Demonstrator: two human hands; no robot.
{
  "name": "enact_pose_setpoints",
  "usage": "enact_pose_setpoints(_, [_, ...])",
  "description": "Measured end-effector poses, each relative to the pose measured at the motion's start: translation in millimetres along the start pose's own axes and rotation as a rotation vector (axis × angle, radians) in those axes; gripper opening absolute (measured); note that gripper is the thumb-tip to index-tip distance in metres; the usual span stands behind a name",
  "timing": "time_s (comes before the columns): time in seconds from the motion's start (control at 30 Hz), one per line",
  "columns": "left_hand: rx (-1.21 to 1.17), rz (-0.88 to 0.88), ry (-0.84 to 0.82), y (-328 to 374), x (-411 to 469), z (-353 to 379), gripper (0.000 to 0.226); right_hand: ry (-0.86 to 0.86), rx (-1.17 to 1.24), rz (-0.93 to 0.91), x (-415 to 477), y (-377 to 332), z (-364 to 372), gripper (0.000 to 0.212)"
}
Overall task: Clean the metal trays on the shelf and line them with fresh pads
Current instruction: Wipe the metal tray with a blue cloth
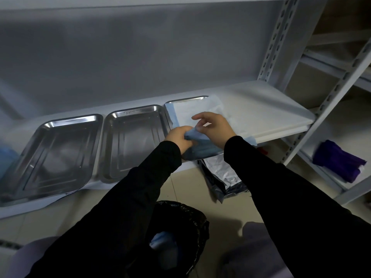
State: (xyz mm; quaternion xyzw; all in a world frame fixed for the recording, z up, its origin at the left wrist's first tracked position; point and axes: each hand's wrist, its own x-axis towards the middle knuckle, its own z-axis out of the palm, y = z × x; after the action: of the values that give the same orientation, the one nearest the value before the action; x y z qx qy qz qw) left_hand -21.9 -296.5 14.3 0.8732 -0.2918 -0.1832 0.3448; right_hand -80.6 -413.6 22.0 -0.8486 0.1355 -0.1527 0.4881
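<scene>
Three metal trays stand side by side on the white shelf (261,101). The left tray (50,155) and the middle tray (132,143) are bare and shiny. The right tray (186,100) is mostly covered by a blue-and-white pad (192,115) that spills over its right rim. My left hand (178,138) pinches the pad's folded near edge over the tray's front. My right hand (212,127) grips the same edge just to the right, fingers partly spread. Both arms wear black sleeves.
A bin with a black liner (192,221) sits on the floor below my arms, with a blue pad (162,243) inside. A silver-grey plastic bag (222,177) lies under the shelf. A purple item (339,159) rests on the right-hand shelving. Slotted uprights (275,37) frame the shelf.
</scene>
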Motion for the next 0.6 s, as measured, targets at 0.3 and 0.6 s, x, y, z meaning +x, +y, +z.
enact_pose_setpoints(0.3, [-0.012,0.023,0.167,-11.3,13.4,-12.7,0.014,-0.101,-0.567,0.134,5.6,13.6,-9.7,0.057])
enact_pose_setpoints(0.6, [-0.081,-0.005,0.166,-10.2,14.7,-14.8,0.023,-0.056,-0.614,0.27,14.9,21.0,-17.7,0.023])
